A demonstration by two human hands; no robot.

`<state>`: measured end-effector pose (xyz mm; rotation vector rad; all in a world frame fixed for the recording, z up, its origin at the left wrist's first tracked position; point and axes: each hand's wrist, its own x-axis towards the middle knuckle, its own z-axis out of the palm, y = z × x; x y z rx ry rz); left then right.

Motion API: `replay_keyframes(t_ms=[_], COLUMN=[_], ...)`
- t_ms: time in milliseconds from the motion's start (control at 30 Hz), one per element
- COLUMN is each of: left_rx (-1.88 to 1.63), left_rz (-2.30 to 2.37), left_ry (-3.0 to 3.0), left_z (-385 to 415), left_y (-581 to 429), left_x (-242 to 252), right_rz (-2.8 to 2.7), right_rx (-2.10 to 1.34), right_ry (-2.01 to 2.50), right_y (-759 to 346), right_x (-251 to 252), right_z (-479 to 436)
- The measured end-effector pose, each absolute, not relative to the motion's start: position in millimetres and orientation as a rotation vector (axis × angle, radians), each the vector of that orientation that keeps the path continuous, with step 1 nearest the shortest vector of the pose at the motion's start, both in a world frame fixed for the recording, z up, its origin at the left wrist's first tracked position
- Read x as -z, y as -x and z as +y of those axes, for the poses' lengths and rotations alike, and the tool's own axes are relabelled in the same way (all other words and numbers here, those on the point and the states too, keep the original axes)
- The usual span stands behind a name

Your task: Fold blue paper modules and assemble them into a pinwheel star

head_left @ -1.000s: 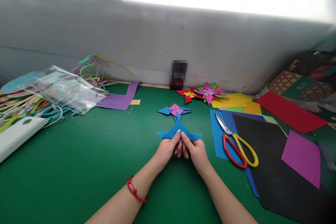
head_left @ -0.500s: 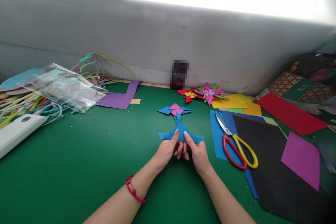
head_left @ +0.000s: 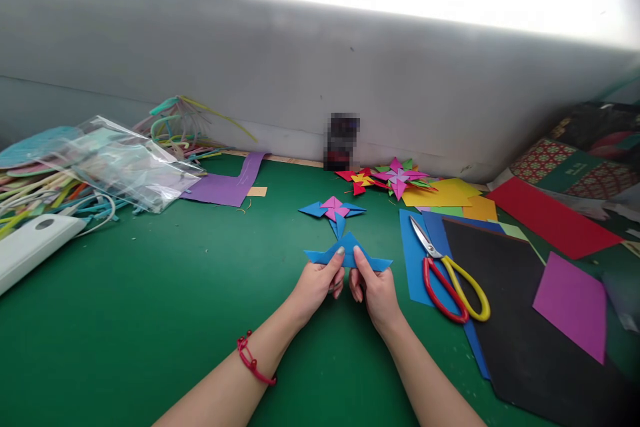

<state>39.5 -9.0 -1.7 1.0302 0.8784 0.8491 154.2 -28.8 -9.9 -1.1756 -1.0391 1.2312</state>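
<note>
A folded piece of blue paper (head_left: 351, 251), with a peak in the middle and a pointed wing at each side, is held between both hands. My left hand (head_left: 320, 283) pinches its left half, thumb on top and fingers curled beneath. On the right half, my right hand (head_left: 376, 290) grips in the same way. Just beyond the peak lies a blue and pink origami star (head_left: 334, 208), three of its blue points showing. A red cord bracelet (head_left: 255, 363) circles my left wrist.
To the right, scissors (head_left: 445, 273) with red and yellow handles lie across blue sheets and a black board (head_left: 520, 320). Finished paper stars (head_left: 399, 177) are at the back. Left are purple paper (head_left: 225, 188), a clear plastic bag (head_left: 135, 167) and a white power bank (head_left: 40, 247).
The blue folded paper has shifted slightly right and its peak stands a little taller. The fingers of my two hands, close together below it before, are now farther apart.
</note>
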Motion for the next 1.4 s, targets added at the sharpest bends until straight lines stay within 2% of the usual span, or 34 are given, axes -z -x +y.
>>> replay_keyframes(t_ms=[867, 1400], left_rx=[-0.794, -0.928], left_rz=[0.863, 0.796], left_ry=[-1.034, -0.895], left_z=[-9.3, -7.5], left_y=[-38.0, -37.0], left_x=[4.4, 7.7], right_rz=[-1.006, -0.959], right_rx=[-1.326, -1.246], right_ry=[1.152, 1.214], right_y=[-153.3, -155.6], right_x=[7.0, 8.4], right_z=[-30.6, -30.0])
